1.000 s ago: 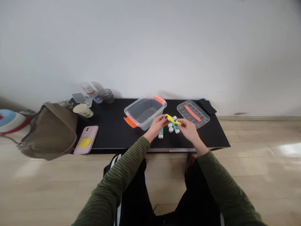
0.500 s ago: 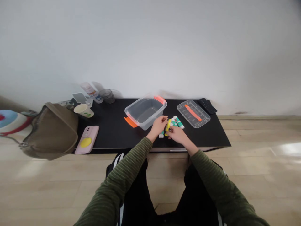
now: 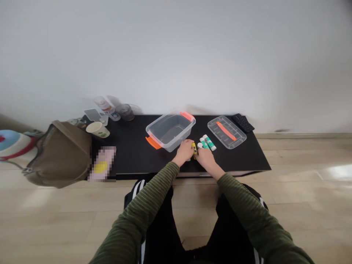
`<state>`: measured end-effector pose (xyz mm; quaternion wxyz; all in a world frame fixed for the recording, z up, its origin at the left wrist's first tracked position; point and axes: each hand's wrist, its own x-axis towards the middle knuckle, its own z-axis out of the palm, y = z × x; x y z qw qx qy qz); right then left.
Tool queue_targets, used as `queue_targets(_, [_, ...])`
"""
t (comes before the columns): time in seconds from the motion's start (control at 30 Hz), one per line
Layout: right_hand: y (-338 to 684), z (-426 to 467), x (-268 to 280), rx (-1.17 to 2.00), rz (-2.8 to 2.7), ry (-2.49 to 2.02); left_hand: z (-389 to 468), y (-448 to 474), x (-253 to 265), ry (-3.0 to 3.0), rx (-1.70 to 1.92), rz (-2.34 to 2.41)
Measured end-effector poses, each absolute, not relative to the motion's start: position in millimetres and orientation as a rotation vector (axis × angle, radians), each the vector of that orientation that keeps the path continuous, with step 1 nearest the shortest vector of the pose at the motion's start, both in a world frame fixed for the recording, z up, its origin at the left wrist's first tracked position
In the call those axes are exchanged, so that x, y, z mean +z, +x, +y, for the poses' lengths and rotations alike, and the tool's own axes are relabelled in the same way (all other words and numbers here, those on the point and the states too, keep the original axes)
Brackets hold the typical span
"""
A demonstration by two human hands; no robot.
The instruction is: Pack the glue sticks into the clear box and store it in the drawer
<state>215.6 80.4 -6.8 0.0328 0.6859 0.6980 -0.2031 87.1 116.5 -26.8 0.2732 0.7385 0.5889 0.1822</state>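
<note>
My left hand (image 3: 184,151) and my right hand (image 3: 206,158) are close together at the front of the black tabletop. Between them is a yellow glue stick (image 3: 194,147) with dark markings, the fingers of both hands closed on it; the fingertips partly cover it. Just beyond my right hand, green-and-white glue sticks (image 3: 210,142) lie side by side, and a white round end (image 3: 200,145) shows near its fingers. A sliver of another white piece shows under my left hand. The clear plastic box (image 3: 171,146), lidless with orange latches, stands behind my left hand.
The clear lid (image 3: 239,142) with its orange handle lies at the right, beside a dark patterned object (image 3: 243,123). At the left are a paper cup (image 3: 94,128), a dark glass (image 3: 125,112), a spray can (image 3: 107,107), a pixelated pink phone (image 3: 106,157) and a brown bag (image 3: 66,157).
Both hands have shifted slightly down, and my right hand has moved a little left. The yellow glue stick has turned between the fingers. Box, lid and green-and-white sticks stay put.
</note>
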Motion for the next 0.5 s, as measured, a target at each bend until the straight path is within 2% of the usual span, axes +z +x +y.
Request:
queue_targets(0.17, [235, 88, 1, -0.651, 2.213, 2.179, 116, 91, -25, 1.985, 0.444, 1.591])
queue_targets(0.37, [282, 110, 5, -0.471, 2.138, 2.473, 107, 96, -20, 2.056, 0.415, 1.571])
queue_targets(0.5, [297, 118, -3, -0.449, 2.116, 2.505, 102, 103, -18, 2.140, 0.362, 1.542])
